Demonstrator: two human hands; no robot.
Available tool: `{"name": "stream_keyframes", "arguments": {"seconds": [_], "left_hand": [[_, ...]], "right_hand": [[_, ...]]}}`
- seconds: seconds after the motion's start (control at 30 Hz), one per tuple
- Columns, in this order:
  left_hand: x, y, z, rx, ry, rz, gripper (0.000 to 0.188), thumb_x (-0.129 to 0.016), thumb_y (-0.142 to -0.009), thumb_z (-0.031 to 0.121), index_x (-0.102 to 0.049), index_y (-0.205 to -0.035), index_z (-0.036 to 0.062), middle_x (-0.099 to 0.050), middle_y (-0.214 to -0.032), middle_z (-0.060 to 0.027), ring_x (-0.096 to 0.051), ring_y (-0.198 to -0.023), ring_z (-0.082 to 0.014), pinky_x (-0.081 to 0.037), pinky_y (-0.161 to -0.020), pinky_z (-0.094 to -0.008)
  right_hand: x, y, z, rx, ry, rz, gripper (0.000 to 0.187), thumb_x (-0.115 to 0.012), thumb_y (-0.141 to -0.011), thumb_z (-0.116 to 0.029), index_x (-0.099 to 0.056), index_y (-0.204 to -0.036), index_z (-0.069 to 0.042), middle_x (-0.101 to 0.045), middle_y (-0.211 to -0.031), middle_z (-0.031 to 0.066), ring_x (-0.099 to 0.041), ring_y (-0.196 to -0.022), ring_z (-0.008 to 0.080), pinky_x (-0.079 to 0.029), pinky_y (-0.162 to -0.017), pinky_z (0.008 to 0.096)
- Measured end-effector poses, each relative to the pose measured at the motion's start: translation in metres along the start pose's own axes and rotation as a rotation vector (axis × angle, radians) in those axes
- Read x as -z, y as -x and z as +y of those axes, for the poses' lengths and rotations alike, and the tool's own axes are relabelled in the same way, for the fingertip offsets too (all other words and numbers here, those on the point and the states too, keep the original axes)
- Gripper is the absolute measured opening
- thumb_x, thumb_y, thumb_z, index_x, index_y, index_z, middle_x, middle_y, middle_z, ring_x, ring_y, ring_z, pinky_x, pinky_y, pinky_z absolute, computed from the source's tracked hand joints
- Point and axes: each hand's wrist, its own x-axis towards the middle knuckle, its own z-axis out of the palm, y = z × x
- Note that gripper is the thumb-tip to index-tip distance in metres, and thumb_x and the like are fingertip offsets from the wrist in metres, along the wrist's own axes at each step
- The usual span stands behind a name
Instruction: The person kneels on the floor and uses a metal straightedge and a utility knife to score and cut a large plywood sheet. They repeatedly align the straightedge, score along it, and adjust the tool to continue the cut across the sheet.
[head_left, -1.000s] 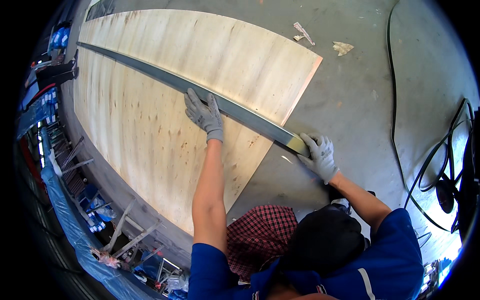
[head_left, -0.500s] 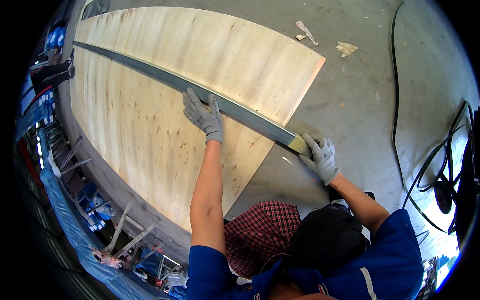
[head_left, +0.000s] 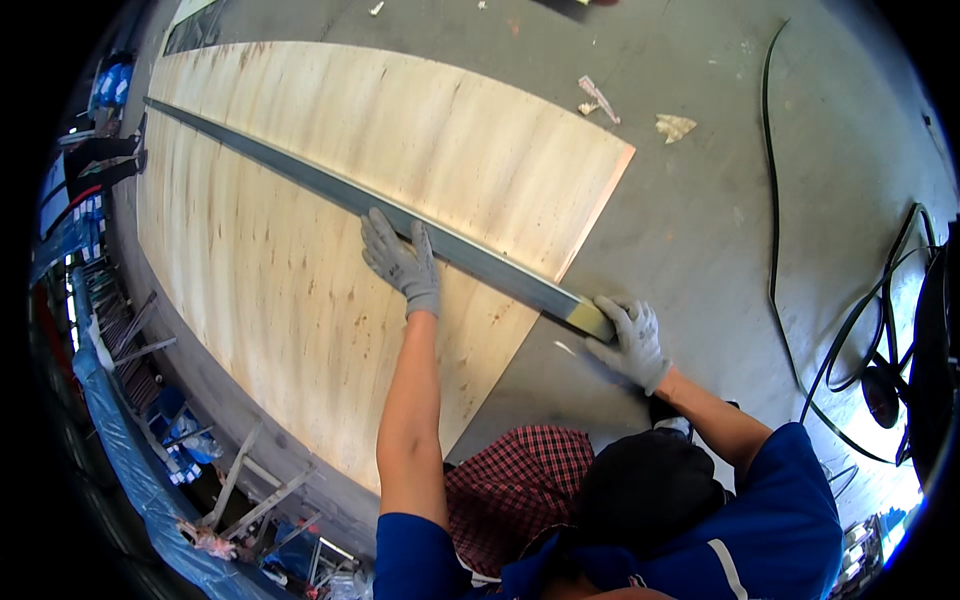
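A long dark-grey metal bar lies slantwise across a large pale plywood sheet. Its near right end, marked by a yellowish patch, sticks out past the sheet's edge. My left hand, in a grey work glove, rests with fingers spread along the bar's near side, fingertips touching it. At the overhanging end, my right hand, gloved in grey as well, is curled around the bar's tip. Its thumb side faces the sheet, and some of its fingers are partly hidden.
Torn scraps lie on the grey concrete floor beyond the sheet. A black cable runs down the right side to a coil. Metal frames and blue plastic sheeting stand at left. Another person's dark-clothed legs show at far left.
The whole scene sits slightly lower in the picture, as the view has shifted. Both hands keep about the same places on the bar.
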Motion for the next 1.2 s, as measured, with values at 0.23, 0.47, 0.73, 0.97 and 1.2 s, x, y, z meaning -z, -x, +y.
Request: {"name": "stream_keyframes", "arguments": {"seconds": [0.23,0.47,0.73,0.97,1.2], "left_hand": [[0.006,0.003,-0.001,-0.031,0.008,0.047,0.078,-0.054,-0.093,0.053,-0.030,-0.152,0.0080,-0.031,-0.155,-0.0182,-0.026,-0.145,-0.0329,-0.014,-0.116,-0.0537],[0.010,-0.007,0.005,0.015,-0.063,-0.017,0.086,-0.051,-0.088,0.064,-0.029,-0.153,0.0120,-0.026,-0.158,-0.0160,-0.024,-0.145,-0.0329,-0.013,-0.117,-0.0529],[0.011,0.000,0.001,0.015,-0.089,0.010,0.082,-0.056,-0.088,0.057,-0.031,-0.152,0.0109,-0.032,-0.154,-0.0183,-0.028,-0.143,-0.0339,-0.016,-0.117,-0.0517],[0.011,-0.001,0.004,0.022,-0.115,0.006,0.082,-0.054,-0.089,0.059,-0.031,-0.151,0.0104,-0.033,-0.154,-0.0184,-0.029,-0.143,-0.0333,-0.016,-0.116,-0.0511],[0.014,-0.003,0.001,0.020,-0.101,0.028,0.082,-0.048,-0.089,0.064,-0.034,-0.150,0.0105,-0.034,-0.154,-0.0187,-0.032,-0.141,-0.0342,-0.016,-0.116,-0.0516]], "right_hand": [[0.033,-0.087,0.056,0.114,0.199,0.260,0.060,-0.071,-0.084,-0.027,-0.049,-0.134,-0.002,-0.054,-0.122,0.0220,-0.050,-0.114,0.0401,-0.039,-0.100,0.0485],[0.092,-0.326,0.090,0.177,0.383,0.635,0.050,-0.063,-0.088,-0.021,-0.050,-0.133,-0.004,-0.057,-0.119,0.0220,-0.054,-0.110,0.0391,-0.043,-0.096,0.0457],[0.095,-0.422,0.102,-0.077,0.502,0.662,0.043,-0.072,-0.079,-0.026,-0.060,-0.114,-0.003,-0.059,-0.117,0.0202,-0.055,-0.110,0.0369,-0.044,-0.095,0.0439],[0.114,-0.440,0.112,-0.115,0.525,0.581,0.039,-0.072,-0.080,-0.030,-0.061,-0.107,-0.003,-0.065,-0.105,0.0180,-0.062,-0.099,0.0355,-0.048,-0.085,0.0432],[0.114,-0.432,0.113,0.036,0.448,0.501,0.042,-0.070,-0.083,-0.034,-0.060,-0.109,-0.002,-0.066,-0.103,0.0220,-0.063,-0.097,0.0381,-0.048,-0.081,0.0448]]}}
